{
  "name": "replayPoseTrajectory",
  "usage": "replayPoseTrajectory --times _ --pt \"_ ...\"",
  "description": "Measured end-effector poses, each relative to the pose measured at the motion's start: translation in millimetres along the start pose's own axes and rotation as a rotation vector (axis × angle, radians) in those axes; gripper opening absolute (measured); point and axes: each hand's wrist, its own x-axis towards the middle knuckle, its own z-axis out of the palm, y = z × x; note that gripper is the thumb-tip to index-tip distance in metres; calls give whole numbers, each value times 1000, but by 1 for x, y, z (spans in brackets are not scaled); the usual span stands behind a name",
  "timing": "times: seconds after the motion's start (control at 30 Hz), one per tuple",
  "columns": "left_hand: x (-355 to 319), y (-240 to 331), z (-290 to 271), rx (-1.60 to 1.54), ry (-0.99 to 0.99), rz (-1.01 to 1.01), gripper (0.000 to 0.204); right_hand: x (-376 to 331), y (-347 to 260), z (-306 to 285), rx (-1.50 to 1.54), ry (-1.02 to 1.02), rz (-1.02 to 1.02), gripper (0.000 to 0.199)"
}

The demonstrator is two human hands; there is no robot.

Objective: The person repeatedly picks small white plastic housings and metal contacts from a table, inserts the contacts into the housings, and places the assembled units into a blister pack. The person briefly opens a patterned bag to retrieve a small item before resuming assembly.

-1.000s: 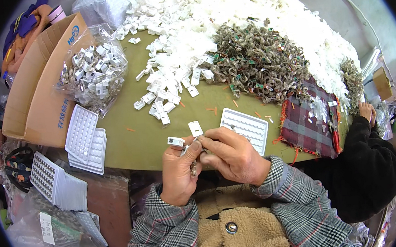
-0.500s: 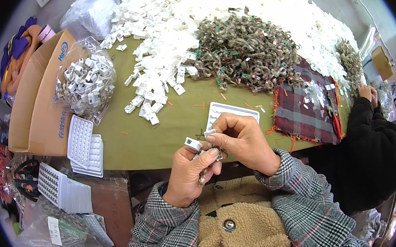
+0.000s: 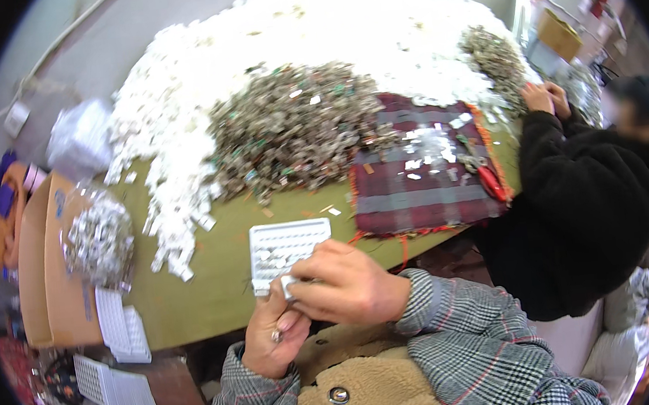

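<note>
A: Head view, hands are near centre, just off the near edge of the green table [image 3: 216, 291]. What's the left hand [image 3: 273, 338] doing?

B: Fingers curled up & pressed together on a small white part [image 3: 289, 285], pinching it from below. Ring on one finger. Right hand [image 3: 345, 282] comes across from the right, fingertips closed on the same part from above. So both pinch it, hands touching.

A: And where's that part vs the tray?

B: Right at the near edge of the white grid tray [image 3: 282, 251], which lies flat on the table just beyond the hands. Can't tell if the part touches the tray.

A: Rest of the table?

B: Far side: big heap of white plastic pieces [image 3: 340, 37], spilling down to the left. Centre: pile of grey-green metal parts [image 3: 294, 127]. Right of it a plaid cloth [image 3: 416, 178] w/ a few bits on it & a red-handled tool [image 3: 490, 182] at its right edge.

A: Left side?

B: Clear bag of silvery parts [image 3: 98, 240] beside a cardboard box [image 3: 42, 276]; more white trays [image 3: 122, 331] near-left, some below the table edge.

A: Anyone else?

B: Person in a black fleece [image 3: 584, 216] at right, hands [image 3: 542, 97] up at a smaller parts pile far right
</note>
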Motion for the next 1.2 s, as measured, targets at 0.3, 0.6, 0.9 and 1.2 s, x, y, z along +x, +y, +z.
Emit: replayPoseTrajectory --times 0.3,0.6,0.9,1.2 --pt "25 -19 33 10 -37 -189 16 -46 21 -33 -51 110 55 17" --pt "41 -30 36 154 -133 -164 20 -99 106 -110 -311 128 887 8" --pt "33 -28 33 179 -74 -141 19 -97 127 -86 -613 -152 524 3" --pt "8 -12 6 75 -111 -6 27 -36 6 -47 511 -23 914 10"
